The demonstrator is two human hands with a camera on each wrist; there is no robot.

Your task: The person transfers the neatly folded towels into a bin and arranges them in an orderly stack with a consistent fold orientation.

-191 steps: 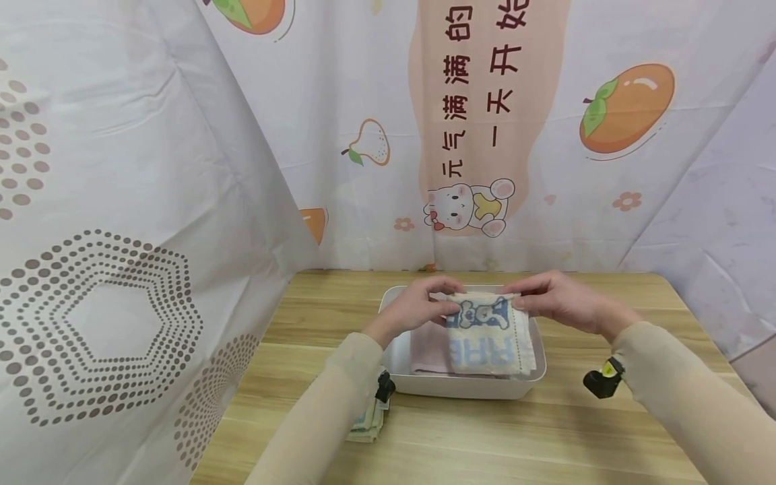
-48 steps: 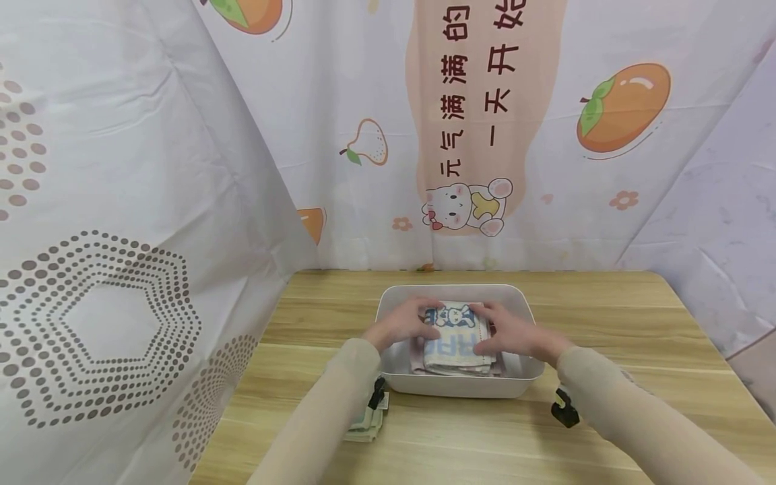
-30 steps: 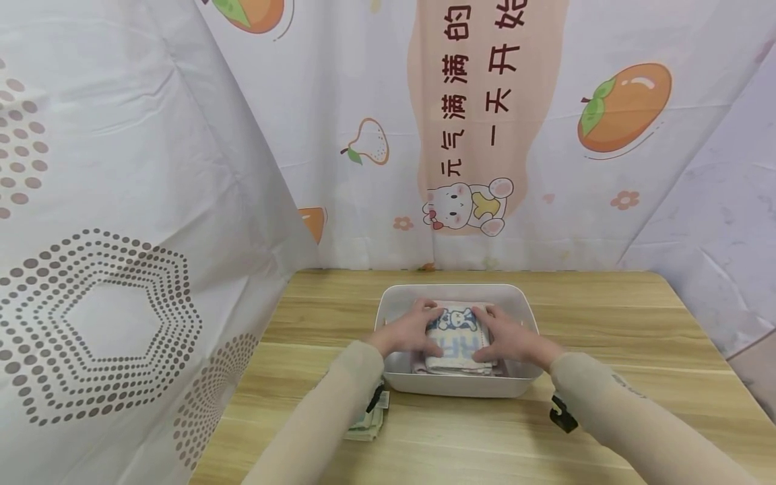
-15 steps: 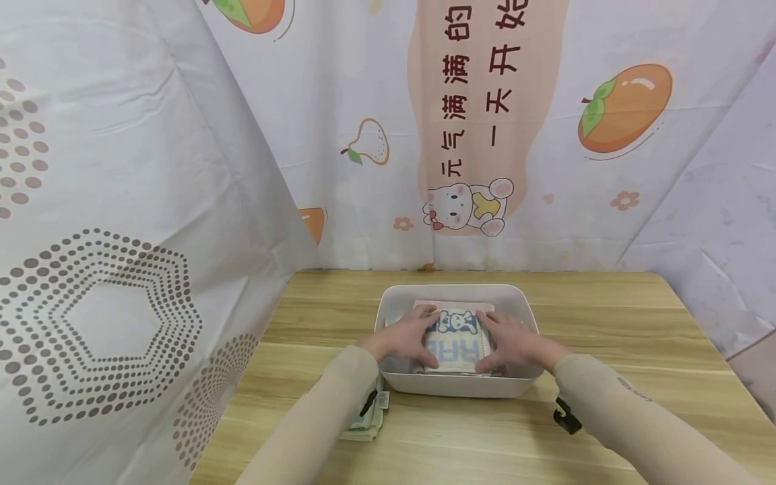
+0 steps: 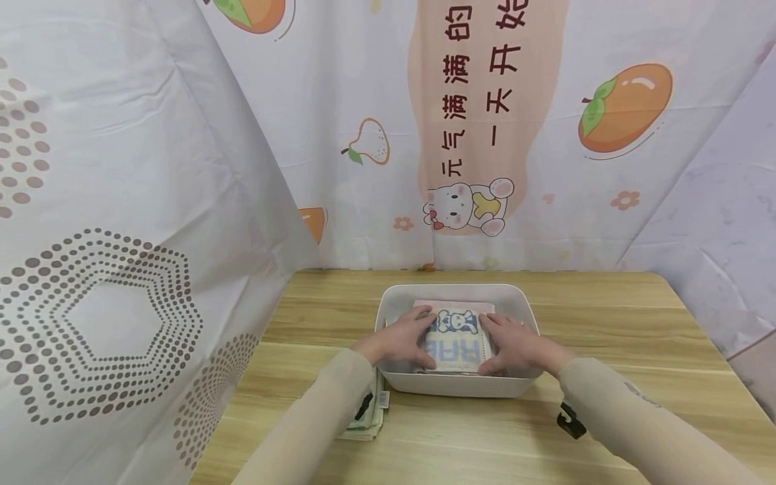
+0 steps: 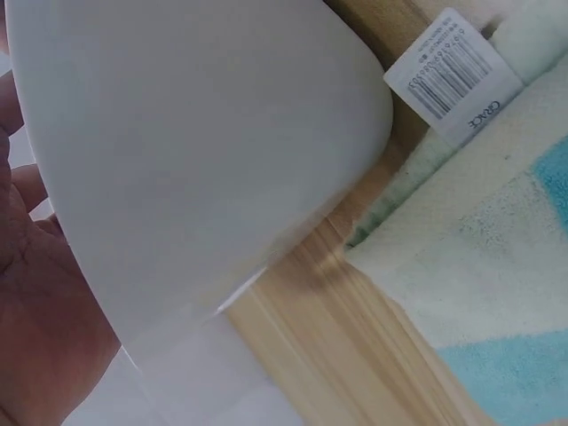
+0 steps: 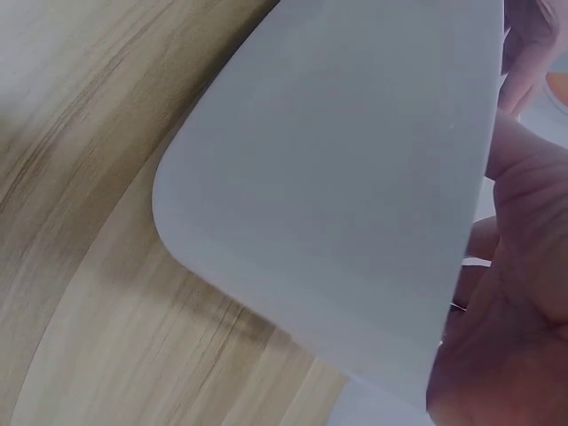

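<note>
A folded cream towel (image 5: 456,343) with a blue bear and pale blue letters lies flat inside a white plastic bin (image 5: 461,386). Beneath it shows a pink folded towel (image 5: 455,305). My left hand (image 5: 405,339) reaches over the bin's left side, its spread fingers resting along the towel's left edge. On the opposite edge rests my right hand (image 5: 514,343), fingers spread and thumb toward me. In both wrist views the bin wall (image 6: 204,160) hides most of the fingers.
A stack of folded green and blue towels (image 5: 366,417) with a barcode tag (image 6: 454,75) lies on the wooden table (image 5: 473,444) at the bin's front left, partly under my left sleeve. A printed curtain (image 5: 364,188) hangs behind the table.
Earlier, both hands held the cream towel up above the bin. It now lies lower on the pink towel, shifted slightly toward me, and the hands have spread a little apart.
</note>
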